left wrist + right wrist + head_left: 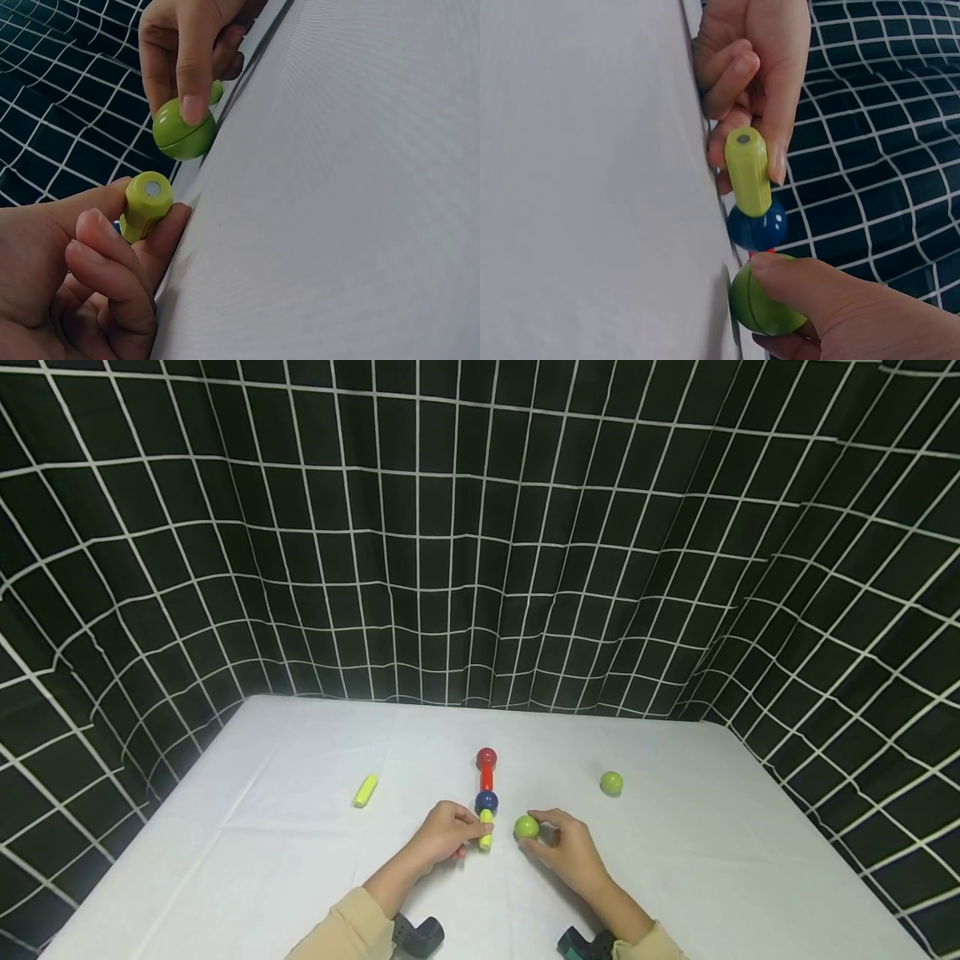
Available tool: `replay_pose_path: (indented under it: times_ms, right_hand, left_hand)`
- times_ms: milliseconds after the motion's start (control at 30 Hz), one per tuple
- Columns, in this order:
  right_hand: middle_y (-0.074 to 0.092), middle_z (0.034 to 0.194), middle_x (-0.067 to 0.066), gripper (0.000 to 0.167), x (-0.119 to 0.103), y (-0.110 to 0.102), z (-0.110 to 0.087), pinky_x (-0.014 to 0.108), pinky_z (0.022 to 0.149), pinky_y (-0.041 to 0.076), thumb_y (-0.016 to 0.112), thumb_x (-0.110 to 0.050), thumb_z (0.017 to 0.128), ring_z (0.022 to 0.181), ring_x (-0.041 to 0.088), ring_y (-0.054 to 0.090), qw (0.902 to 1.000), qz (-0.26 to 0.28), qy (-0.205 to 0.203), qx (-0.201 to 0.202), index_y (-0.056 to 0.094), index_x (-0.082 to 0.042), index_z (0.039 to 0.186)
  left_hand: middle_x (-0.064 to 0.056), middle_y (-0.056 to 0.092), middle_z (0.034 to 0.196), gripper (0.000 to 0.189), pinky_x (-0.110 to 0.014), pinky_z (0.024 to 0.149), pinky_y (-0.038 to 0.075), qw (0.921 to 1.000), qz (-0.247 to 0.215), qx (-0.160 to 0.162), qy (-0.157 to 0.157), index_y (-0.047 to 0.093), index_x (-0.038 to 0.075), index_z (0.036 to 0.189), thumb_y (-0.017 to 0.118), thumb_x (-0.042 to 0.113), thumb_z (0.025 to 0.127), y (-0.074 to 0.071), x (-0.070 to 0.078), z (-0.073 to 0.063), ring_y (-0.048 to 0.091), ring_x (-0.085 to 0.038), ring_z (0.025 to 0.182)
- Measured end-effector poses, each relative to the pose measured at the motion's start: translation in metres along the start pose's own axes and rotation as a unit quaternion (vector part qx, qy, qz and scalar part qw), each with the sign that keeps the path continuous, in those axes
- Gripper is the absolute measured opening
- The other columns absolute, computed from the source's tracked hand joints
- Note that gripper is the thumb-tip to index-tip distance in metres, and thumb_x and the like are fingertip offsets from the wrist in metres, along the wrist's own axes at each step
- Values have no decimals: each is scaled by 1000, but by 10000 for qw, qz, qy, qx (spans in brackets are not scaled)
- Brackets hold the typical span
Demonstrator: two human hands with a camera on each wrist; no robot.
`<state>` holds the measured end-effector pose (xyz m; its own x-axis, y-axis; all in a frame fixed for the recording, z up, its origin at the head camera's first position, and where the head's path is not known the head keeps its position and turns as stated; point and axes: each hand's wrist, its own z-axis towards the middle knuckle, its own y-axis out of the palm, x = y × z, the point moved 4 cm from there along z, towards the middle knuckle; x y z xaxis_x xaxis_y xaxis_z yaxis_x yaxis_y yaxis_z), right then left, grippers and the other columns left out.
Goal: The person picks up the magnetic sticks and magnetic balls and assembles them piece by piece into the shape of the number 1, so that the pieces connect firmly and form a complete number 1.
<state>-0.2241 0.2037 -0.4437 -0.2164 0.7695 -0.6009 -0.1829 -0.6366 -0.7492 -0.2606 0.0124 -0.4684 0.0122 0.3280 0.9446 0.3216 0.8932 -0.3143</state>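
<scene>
My left hand (448,832) pinches a yellow-green magnetic rod (486,831) between thumb and finger. The rod's far end meets a blue ball (487,801), which joins a red rod (487,777) and then a red ball (487,757) in a line away from me. A small grey disc shows in the rod's near end (152,188) in the left wrist view. Just right of the rod, my right hand (567,852) holds a green ball (527,827) between thumb and fingers, with a gap between ball and rod. A seam runs round the ball (765,300) in the right wrist view.
Another yellow-green rod (365,791) lies on the white-covered table (285,852) to the left. A second green ball (611,783) sits at the right. Behind the table hangs a black curtain (480,568) with a white grid.
</scene>
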Motion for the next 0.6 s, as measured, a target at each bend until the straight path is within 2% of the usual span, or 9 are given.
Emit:
replay_pose_path:
  times_ms: [233, 600]
  right_hand:
    - [69, 103, 10, 39, -7, 2, -5, 17, 51, 40, 79, -18, 70, 55, 1, 41, 9998, 143, -93, -73, 67, -6, 105]
    - [70, 99, 7, 37, -22, 7, -16, 16, 56, 42, 79, -21, 71, 61, -1, 43, 9975, 147, -601, -355, 68, -6, 102]
  left_hand:
    - [5, 50, 53, 25, -14, 37, 30, 10000, 25, -2, 47, 67, 1, 82, 69, 26, 82, 0, 2, -1, 39, -2, 38]
    - [6, 48, 50, 25, -14, 37, 30, 10000, -20, -12, 26, 67, 1, 82, 69, 26, 82, 0, 0, -1, 39, -2, 38]
